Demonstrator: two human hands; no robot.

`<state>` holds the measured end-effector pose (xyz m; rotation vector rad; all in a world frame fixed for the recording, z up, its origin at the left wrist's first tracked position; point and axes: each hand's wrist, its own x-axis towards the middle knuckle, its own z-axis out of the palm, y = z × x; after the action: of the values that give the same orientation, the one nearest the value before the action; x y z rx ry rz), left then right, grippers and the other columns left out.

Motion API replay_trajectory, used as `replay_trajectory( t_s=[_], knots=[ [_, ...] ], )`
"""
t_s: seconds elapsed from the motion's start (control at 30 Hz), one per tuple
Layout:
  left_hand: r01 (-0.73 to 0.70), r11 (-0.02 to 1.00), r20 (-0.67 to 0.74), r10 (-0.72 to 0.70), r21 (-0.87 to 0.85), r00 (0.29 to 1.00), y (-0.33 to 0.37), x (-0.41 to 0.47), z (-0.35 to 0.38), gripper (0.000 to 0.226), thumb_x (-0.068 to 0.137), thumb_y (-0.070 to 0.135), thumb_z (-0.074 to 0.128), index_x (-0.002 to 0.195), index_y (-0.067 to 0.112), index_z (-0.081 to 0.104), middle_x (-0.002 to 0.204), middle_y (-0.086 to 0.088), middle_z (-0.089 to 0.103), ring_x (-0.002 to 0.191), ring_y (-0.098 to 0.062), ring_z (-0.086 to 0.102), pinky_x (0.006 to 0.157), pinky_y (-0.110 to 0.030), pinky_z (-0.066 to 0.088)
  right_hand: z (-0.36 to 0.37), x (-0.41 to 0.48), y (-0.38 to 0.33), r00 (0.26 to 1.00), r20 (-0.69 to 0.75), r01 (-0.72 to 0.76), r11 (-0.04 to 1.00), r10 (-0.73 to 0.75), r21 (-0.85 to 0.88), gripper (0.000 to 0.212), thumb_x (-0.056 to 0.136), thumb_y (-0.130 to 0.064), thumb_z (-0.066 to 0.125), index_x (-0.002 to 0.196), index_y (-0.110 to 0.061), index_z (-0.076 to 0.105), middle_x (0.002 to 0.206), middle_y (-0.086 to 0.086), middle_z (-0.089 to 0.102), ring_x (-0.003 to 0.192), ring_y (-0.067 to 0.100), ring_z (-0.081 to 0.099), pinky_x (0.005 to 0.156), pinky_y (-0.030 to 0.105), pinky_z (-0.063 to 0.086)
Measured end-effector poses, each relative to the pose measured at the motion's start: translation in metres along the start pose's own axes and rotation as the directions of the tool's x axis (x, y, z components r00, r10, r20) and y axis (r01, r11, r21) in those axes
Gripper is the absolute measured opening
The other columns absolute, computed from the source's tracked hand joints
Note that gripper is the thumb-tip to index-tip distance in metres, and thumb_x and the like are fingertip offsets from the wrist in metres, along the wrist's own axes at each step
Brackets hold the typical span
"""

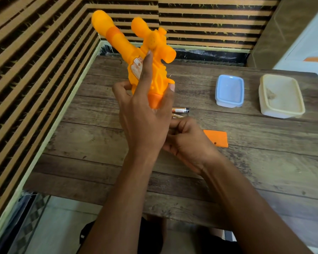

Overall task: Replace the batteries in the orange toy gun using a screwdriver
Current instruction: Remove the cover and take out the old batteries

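Nearest on the wooden table [246,171], the right hand [188,142] sits low with its fingers curled inward, partly hidden behind the other wrist. A pale cylindrical end [178,116] pokes out just past its knuckles, perhaps a second cell, but I cannot tell whether the hand pinches it or merely lies beside it. Just to the right of that hand lies the orange cover plate [216,138], flat on the table, its screw hole showing, so the compartment looks already opened. A little farther on, one battery [181,110] lies on its side, touching nothing. Above it, the left hand [145,114] grips the orange toy gun [116,37] around its body. One finger is stretched up along the side and the thumb presses the right edge, holding the toy upright off the table with its barrels pointing away. Farther right, well apart from the work, stand a blue container [229,90] and a cream container [281,111]. No screwdriver is in sight. The battery swap itself seems to be the step in hand. Next, a cell must be brought to the open compartment and seated the right way round. The plate can then go back on and be screwed down.
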<state>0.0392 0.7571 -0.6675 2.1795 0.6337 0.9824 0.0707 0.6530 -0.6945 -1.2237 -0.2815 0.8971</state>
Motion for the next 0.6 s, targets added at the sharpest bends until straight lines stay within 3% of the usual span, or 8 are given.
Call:
replay_trajectory(
  t_s=[0.3, 0.43, 0.6],
  knots=[
    [-0.001, 0.999, 0.002, 0.002, -0.036, 1.000, 0.0018, -0.0007, 0.0002, 0.071, 0.098, 0.053, 0.068, 0.161, 0.039, 0.039, 0.123, -0.007, 0.044, 0.093, -0.001, 0.045, 0.075, -0.001, 0.043, -0.0067, 0.0039, 0.0002, 0.999, 0.038, 0.010, 0.998, -0.008, -0.054, 0.028, 0.098, 0.019, 0.050, 0.124, 0.018, 0.062, 0.119, 0.034, 0.070, 0.110, 0.030, 0.068, 0.101, 0.042, 0.057],
    [0.010, 0.999, 0.000, -0.010, -0.042, 1.000, 0.0001, 0.0000, -0.0002, 0.072, 0.097, 0.055, 0.066, 0.161, 0.041, 0.037, 0.123, -0.004, 0.041, 0.095, 0.008, 0.044, 0.072, -0.002, 0.042, -0.0072, 0.0030, -0.0001, 0.995, 0.097, 0.026, 0.997, -0.019, -0.067, 0.027, 0.101, 0.015, 0.050, 0.123, 0.015, 0.064, 0.119, 0.026, 0.072, 0.112, 0.026, 0.068, 0.105, 0.040, 0.057],
    [0.016, 0.998, -0.007, -0.016, -0.059, 1.000, 0.0011, -0.0001, -0.0003, 0.072, 0.097, 0.053, 0.068, 0.161, 0.040, 0.038, 0.122, -0.005, 0.043, 0.092, 0.007, 0.046, 0.074, 0.001, 0.040, -0.0073, 0.0033, -0.0024, 0.992, 0.127, 0.024, 0.999, -0.018, -0.047, 0.027, 0.102, 0.016, 0.047, 0.125, 0.021, 0.059, 0.118, 0.024, 0.066, 0.113, 0.028, 0.063, 0.103, 0.035, 0.055]
  ],
)
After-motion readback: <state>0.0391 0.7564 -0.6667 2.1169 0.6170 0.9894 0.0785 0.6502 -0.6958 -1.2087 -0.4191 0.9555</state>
